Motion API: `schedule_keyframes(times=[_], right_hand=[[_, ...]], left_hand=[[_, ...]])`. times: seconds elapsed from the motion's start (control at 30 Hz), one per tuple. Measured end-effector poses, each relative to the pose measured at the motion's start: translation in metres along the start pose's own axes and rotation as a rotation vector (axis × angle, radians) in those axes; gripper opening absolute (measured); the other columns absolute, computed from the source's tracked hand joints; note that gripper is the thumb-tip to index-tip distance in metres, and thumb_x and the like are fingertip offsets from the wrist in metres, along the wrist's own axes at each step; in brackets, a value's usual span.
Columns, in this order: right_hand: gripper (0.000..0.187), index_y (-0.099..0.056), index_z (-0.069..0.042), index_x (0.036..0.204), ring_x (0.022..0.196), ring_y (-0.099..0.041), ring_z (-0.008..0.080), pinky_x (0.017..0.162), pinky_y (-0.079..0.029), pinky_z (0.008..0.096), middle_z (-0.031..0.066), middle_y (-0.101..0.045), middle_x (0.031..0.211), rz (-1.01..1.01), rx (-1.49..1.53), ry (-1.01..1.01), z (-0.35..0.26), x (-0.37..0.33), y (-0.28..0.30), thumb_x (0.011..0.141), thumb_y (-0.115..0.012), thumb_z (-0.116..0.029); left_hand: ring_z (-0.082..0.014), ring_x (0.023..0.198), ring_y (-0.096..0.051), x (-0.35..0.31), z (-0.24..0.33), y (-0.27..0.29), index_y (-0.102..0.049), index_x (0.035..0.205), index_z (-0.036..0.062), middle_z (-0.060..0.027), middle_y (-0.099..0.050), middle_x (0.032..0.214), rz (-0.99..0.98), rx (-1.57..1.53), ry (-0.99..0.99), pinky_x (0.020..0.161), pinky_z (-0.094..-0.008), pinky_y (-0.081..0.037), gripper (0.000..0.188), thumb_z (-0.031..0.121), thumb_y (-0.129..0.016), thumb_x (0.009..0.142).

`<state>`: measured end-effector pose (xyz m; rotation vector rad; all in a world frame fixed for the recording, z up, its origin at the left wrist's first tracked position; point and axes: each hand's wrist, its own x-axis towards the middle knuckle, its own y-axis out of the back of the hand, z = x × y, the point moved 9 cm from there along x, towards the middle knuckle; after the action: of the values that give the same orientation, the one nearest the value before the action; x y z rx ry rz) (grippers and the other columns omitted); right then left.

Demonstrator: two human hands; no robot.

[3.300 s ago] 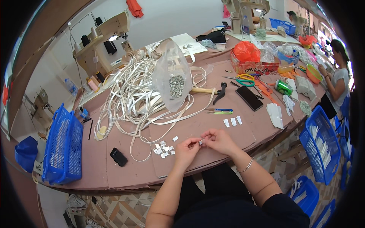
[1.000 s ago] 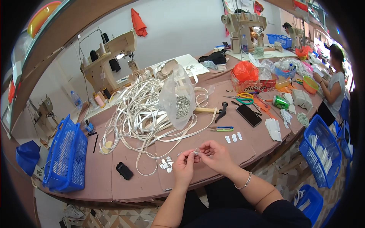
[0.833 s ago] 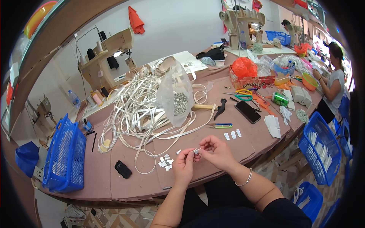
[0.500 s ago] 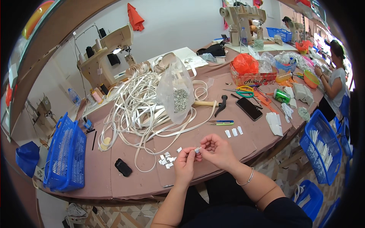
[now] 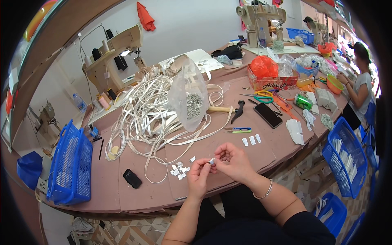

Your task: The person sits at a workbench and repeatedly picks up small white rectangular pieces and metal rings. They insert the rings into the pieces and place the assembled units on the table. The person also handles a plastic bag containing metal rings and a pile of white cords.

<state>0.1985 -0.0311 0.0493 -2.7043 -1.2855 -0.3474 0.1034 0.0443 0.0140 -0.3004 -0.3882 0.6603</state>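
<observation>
Above the table's near edge, both my hands pinch one small white label [image 5: 212,161]. My left hand [image 5: 199,173] grips its left end between thumb and fingers. From the right, the fingertips of my right hand [image 5: 232,162] close on it too, partly covering it. Beside my left hand lies a loose pile of small white labels [image 5: 179,170]. Several more labels [image 5: 252,140] sit in a row beyond my right hand. Thread snips [image 5: 238,130] with a blue and green handle rest just past that row.
White straps [image 5: 143,110] lie heaped behind, beside a clear bag [image 5: 188,98] of small metal pieces. A hammer [image 5: 237,111], black phone [image 5: 268,115], scissors [image 5: 263,96] and green can [image 5: 303,101] lie right. Blue baskets [image 5: 73,163] stand left and right. A co-worker [image 5: 360,87] is far right.
Both hands stay in nearly the same place, with the small label still pinched between them. The fingers have shifted only slightly.
</observation>
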Motion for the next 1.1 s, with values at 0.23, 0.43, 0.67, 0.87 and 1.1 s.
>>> schedule_keyframes(times=[0.23,0.43,0.67,0.87,1.1], right_hand=[[0.017,-0.052,0.002,0.086,0.066,-0.059,0.009,0.06,-0.051,0.0222,0.006,-0.058,0.075,0.017,-0.082,0.074,-0.012,-0.005,-0.001,0.073,-0.062,0.0],[0.017,-0.053,0.002,0.086,0.067,-0.059,0.01,0.06,-0.05,0.0228,0.0065,-0.059,0.075,0.022,-0.081,0.078,-0.01,-0.006,-0.002,0.072,-0.063,-0.001],[0.018,-0.053,0.002,0.085,0.067,-0.06,0.0106,0.061,-0.05,0.0233,0.007,-0.059,0.075,0.03,-0.071,0.073,-0.007,-0.007,-0.002,0.071,-0.063,-0.002],[0.017,-0.052,0.002,0.086,0.068,-0.061,0.0107,0.061,-0.052,0.0223,0.0075,-0.06,0.076,0.038,-0.109,0.098,-0.013,-0.008,-0.001,0.073,-0.063,-0.001],[0.014,-0.05,0.003,0.083,0.067,-0.062,0.0107,0.06,-0.053,0.0216,0.0072,-0.059,0.075,0.009,-0.054,0.043,-0.013,-0.009,-0.003,0.077,-0.062,0.0]], left_hand=[[-0.011,0.071,-0.057,0.0,-0.005,0.005,-0.051,0.095,-0.0023,-0.008,-0.058,0.084,0.016,0.01,0.021,0.067,-0.0223,-0.049,0.013,-0.001,-0.055,0.083],[-0.0109,0.07,-0.057,-0.001,-0.005,0.005,-0.052,0.094,-0.0027,-0.0083,-0.059,0.083,0.033,0.003,0.036,0.065,-0.0218,-0.049,0.011,-0.001,-0.054,0.084],[-0.0112,0.066,-0.055,-0.002,-0.005,0.006,-0.054,0.093,-0.0029,-0.0091,-0.06,0.083,0.06,0.041,0.04,0.062,-0.0218,-0.046,0.01,0.0,-0.053,0.084],[-0.0112,0.067,-0.056,-0.002,0.0,0.005,-0.056,0.094,-0.0035,-0.0087,-0.06,0.081,0.062,0.072,0.032,0.062,-0.0214,-0.047,0.011,0.001,-0.054,0.084],[-0.0112,0.068,-0.057,-0.002,0.0,0.006,-0.056,0.093,-0.0037,-0.0083,-0.06,0.08,0.059,0.097,0.027,0.062,-0.0215,-0.048,0.011,0.002,-0.054,0.085]])
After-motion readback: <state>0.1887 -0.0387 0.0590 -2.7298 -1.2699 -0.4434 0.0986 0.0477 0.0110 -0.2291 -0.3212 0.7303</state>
